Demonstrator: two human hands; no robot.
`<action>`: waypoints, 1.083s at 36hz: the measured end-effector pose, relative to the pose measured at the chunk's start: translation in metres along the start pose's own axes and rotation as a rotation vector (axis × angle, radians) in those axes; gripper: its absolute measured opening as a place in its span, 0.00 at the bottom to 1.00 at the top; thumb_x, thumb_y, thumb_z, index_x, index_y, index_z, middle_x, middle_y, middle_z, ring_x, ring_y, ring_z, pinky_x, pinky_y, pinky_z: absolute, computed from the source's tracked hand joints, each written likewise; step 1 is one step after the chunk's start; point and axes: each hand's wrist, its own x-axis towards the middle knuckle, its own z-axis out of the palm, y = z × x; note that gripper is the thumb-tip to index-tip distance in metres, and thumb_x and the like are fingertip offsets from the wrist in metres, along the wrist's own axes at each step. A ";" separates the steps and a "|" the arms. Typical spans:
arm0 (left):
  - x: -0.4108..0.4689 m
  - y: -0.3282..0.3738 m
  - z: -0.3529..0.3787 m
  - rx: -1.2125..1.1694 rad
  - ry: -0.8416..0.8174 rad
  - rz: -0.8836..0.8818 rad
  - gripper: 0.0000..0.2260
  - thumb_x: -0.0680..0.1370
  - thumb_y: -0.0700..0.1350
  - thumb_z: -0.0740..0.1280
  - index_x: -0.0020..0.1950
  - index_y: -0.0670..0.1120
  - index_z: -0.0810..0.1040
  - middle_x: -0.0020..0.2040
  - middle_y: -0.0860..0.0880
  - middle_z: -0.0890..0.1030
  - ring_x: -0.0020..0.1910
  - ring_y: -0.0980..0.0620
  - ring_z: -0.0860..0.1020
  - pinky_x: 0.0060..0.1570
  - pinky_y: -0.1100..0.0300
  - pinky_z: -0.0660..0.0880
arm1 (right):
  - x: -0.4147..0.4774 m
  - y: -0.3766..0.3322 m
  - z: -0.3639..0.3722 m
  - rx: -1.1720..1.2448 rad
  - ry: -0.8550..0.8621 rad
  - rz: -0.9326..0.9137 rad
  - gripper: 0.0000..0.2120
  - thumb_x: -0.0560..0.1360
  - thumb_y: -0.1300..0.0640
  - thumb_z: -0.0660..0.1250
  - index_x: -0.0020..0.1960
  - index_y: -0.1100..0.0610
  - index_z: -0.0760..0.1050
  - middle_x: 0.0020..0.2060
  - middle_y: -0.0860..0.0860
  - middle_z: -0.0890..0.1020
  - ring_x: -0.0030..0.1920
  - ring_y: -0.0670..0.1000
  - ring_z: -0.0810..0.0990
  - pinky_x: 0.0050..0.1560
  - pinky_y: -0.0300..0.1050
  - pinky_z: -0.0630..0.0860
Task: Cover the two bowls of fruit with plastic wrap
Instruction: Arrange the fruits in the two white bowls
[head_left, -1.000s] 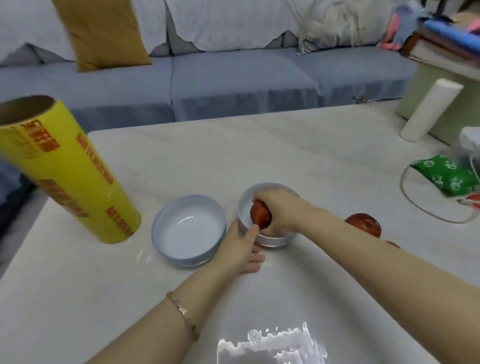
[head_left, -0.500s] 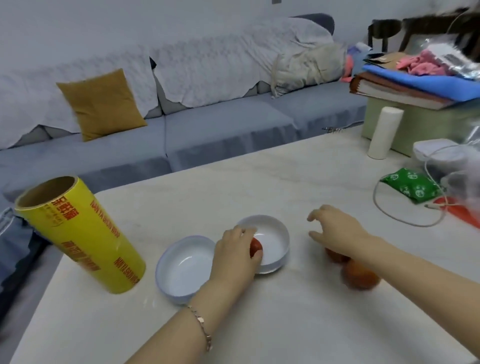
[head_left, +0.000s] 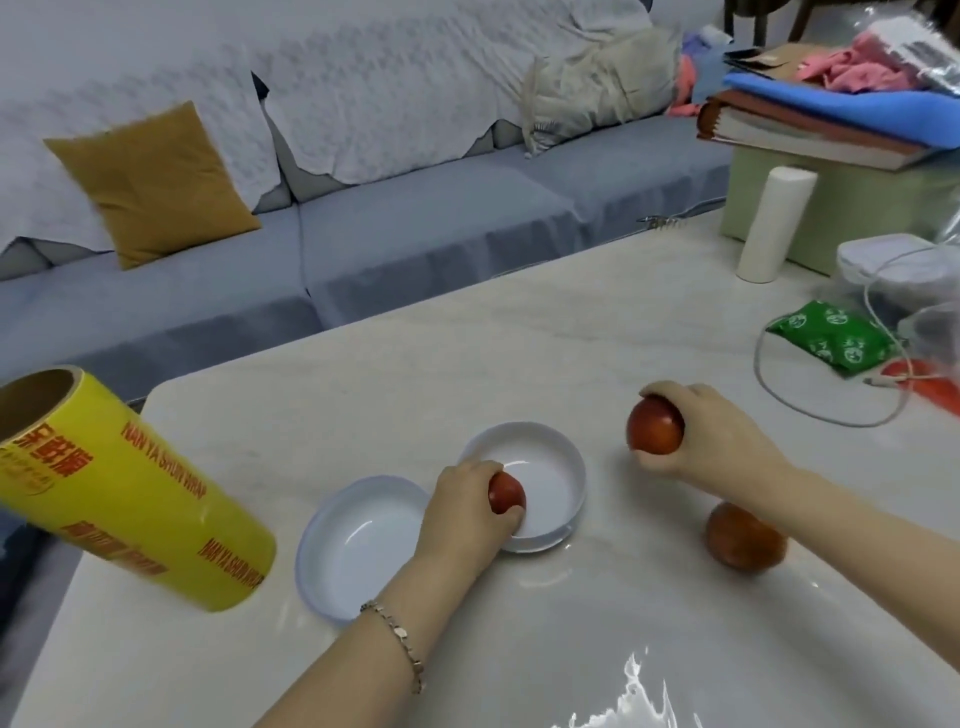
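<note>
Two white bowls sit side by side on the pale table: the left bowl (head_left: 358, 540) holds nothing, and the right bowl (head_left: 556, 467) has my left hand (head_left: 462, 514) reaching over its near-left rim. That hand grips a small red fruit (head_left: 506, 492) inside the right bowl. My right hand (head_left: 711, 436) holds a second red fruit (head_left: 655, 428) just above the table, to the right of the bowls. A third red fruit (head_left: 744, 538) rests on the table below my right forearm. The yellow roll of plastic wrap (head_left: 130, 493) stands tilted at the left.
A white cylinder (head_left: 774, 223), a pale green box (head_left: 857, 208) with stacked books and cloth, a green packet (head_left: 826, 338), a white cable (head_left: 810, 410) and plastic bags crowd the table's right side. A grey sofa with a mustard cushion (head_left: 156, 182) lies beyond the far edge.
My right hand left the bowl, moved right and picked up a second red fruit. My left hand took hold of the first fruit in the right bowl. The view tilted up.
</note>
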 end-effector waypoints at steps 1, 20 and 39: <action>0.000 -0.001 0.000 -0.007 0.006 0.010 0.05 0.69 0.44 0.69 0.38 0.44 0.74 0.39 0.51 0.77 0.43 0.50 0.74 0.36 0.62 0.68 | 0.002 -0.012 -0.004 0.028 0.004 -0.094 0.33 0.63 0.50 0.74 0.65 0.50 0.67 0.54 0.52 0.73 0.55 0.54 0.74 0.53 0.41 0.68; -0.003 0.001 -0.010 -0.154 -0.038 0.025 0.15 0.70 0.39 0.71 0.55 0.49 0.77 0.48 0.57 0.75 0.48 0.57 0.72 0.40 0.77 0.65 | 0.045 -0.088 0.063 -0.743 -0.484 -0.623 0.18 0.74 0.57 0.62 0.64 0.52 0.69 0.62 0.54 0.70 0.63 0.56 0.66 0.57 0.47 0.65; -0.040 0.012 0.010 -0.335 0.048 -0.143 0.52 0.57 0.63 0.75 0.75 0.52 0.54 0.70 0.51 0.63 0.70 0.53 0.62 0.68 0.58 0.62 | -0.030 0.036 -0.003 -0.365 -0.464 0.119 0.39 0.65 0.33 0.66 0.71 0.43 0.56 0.63 0.49 0.68 0.62 0.52 0.73 0.59 0.45 0.70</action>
